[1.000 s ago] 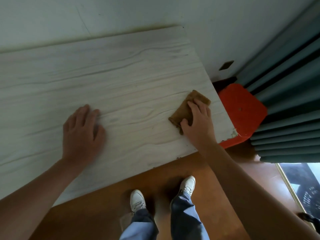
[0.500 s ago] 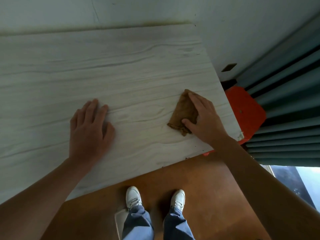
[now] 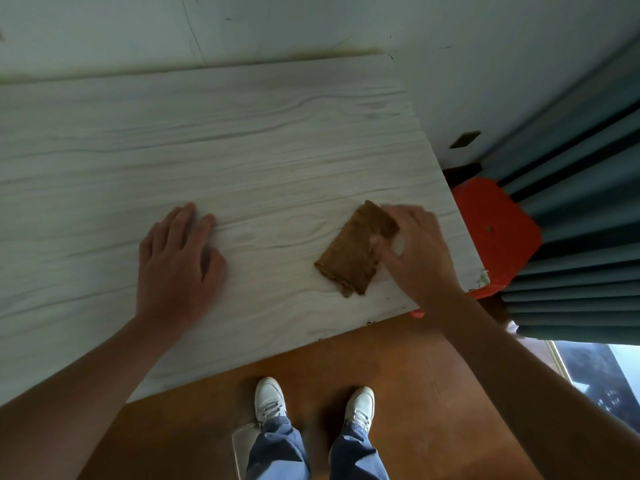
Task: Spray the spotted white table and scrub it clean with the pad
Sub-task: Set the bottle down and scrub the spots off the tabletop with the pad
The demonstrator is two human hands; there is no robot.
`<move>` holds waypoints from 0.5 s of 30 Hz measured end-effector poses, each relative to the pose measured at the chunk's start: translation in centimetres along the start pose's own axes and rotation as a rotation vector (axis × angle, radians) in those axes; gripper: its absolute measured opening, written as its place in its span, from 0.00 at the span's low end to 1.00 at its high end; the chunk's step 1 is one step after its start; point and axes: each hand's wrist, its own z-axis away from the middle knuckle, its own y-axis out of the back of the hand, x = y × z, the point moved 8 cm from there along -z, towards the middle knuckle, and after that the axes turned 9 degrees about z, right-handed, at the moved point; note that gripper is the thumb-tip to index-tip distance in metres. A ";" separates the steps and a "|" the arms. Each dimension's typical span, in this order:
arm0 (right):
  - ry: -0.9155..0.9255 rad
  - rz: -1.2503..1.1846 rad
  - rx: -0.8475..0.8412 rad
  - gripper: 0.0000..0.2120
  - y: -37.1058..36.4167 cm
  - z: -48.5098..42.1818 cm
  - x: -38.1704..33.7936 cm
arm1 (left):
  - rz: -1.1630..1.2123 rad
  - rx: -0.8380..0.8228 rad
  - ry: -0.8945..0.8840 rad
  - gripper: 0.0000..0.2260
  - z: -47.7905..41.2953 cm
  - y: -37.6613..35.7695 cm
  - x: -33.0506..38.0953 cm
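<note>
Fingers [image 3: 393, 216] of the right hand [image 3: 420, 251] curl onto the far right end of the brown pad [image 3: 353, 252], thumb pressing its near edge; fingertips motion-blurred, so a pinch or a flat press cannot be told apart. Pad lies flat on the white wood-grain desk [image 3: 242, 150], near the desk's right front corner, long axis slanting from near-left to far-right. Its near-left end looks folded or doubled, with a frayed lip.

Left hand [image 3: 176, 261] palm-down on the desk, well apart from the pad to the left, fingers spread and extended, holding nothing.

Desk corner at right shows a chipped spot [image 3: 482, 278]; small dark specks along the front edge [image 3: 370, 322]. Far edge of desk meets a pale wall [image 3: 311, 26] with a yellowish stain line along the join.

Beside the desk's right edge: red stool [image 3: 498, 233], partly tucked under the corner. Teal curtain [image 3: 581, 188] hangs behind it. Brown floor [image 3: 415, 375] below; white sneakers [image 3: 270, 400] and blue trousers [image 3: 277, 452] at bottom centre.
</note>
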 end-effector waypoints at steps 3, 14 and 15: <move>-0.084 -0.041 -0.034 0.23 -0.2 -3.0 1.5 | -0.007 0.001 0.003 0.25 0.0 0.0 0.0; -0.016 -0.206 -0.071 0.06 0.9 -4.9 1.0 | -0.014 -0.008 0.011 0.26 0.0 -0.1 -0.1; -0.010 -0.214 -0.037 0.06 2.0 -5.1 0.8 | -0.016 -0.007 0.010 0.26 0.0 0.0 -0.1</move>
